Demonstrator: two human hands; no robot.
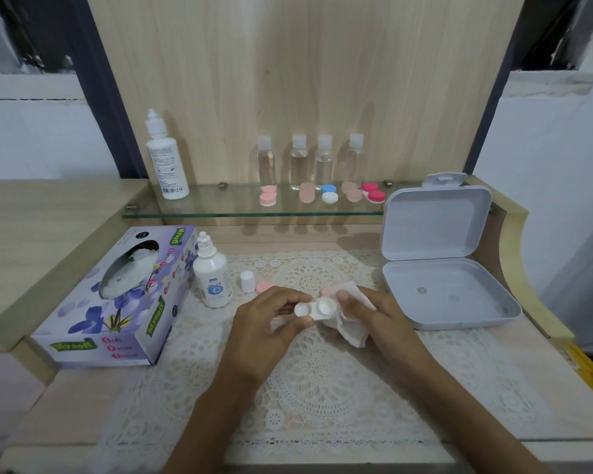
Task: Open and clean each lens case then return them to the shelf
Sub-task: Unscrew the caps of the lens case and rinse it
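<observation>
My left hand (264,326) pinches an open white lens case (315,307) by its left well, above the lace mat. My right hand (377,313) holds a crumpled white tissue (348,328) against the case's right well. Two pink caps lie on the mat behind my hands: one cap (264,286) in full view, the other cap (326,291) partly hidden by the tissue. On the glass shelf (220,208) sit a pink lens case (267,196), two beige cases (308,192) (352,191), a blue-and-white case (329,193) and a red-pink case (374,191).
A tissue box (117,299) lies at the left, with a small solution bottle (213,271) and its white cap (247,282) beside it. An open grey plastic box (442,261) stands at the right. A tall white bottle (165,159) and several clear bottles (298,159) stand on the shelf.
</observation>
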